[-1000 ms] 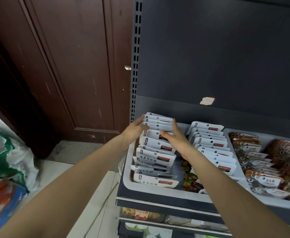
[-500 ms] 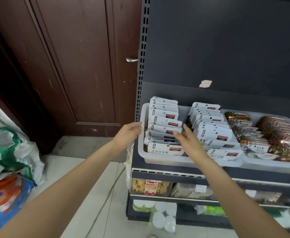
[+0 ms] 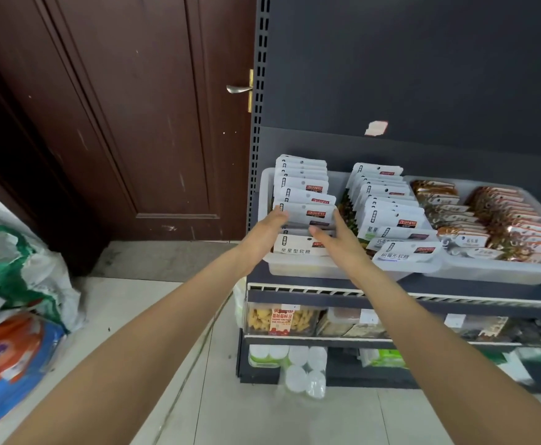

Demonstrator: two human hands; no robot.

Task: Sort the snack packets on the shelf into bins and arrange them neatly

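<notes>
White plastic bin (image 3: 298, 269) on the dark shelf (image 3: 455, 293) holds two rows of upright white snack packets (image 3: 304, 194). A second bin (image 3: 500, 273) to its right holds brown and orange packets (image 3: 506, 220). Both arms reach in. The left hand (image 3: 264, 229), fingers straight, touches the left side of the left row. The right hand (image 3: 336, 239), fingers spread and straight, rests against that row's right side.
</notes>
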